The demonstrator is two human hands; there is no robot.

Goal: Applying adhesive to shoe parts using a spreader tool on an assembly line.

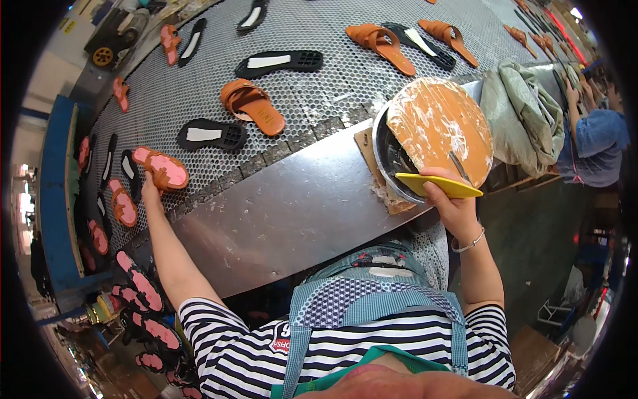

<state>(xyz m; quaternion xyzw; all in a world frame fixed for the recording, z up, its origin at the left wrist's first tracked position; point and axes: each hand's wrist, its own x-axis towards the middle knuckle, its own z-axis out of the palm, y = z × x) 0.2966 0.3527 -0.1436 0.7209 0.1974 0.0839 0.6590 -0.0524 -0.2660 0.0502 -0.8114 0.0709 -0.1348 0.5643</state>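
At the far left, my left hand [151,189] is closed on the edge of a brown strappy sandal [171,170] with a pink footbed; some of its fingers are hidden behind the sandal. My right hand [446,199] pinches a flat yellow scraper [432,185] between thumb and fingers, at the near rim of a round metal pan [381,149]. Covering most of that pan is an orange disc [442,123] smeared with whitish paste. A thin dark stick [458,166] rests against the disc beside my right fingers; its lower end is hidden by the scraper.
A mesh conveyor [325,86] carries brown sandals [256,110] and black soles [279,62] with white strips. A smooth metal ledge [292,206] runs along its near side. Grey-green cloth [518,116] lies right of the pan. Another person [598,139] works at far right. Pink-lined sandals [159,332] hang lower left.
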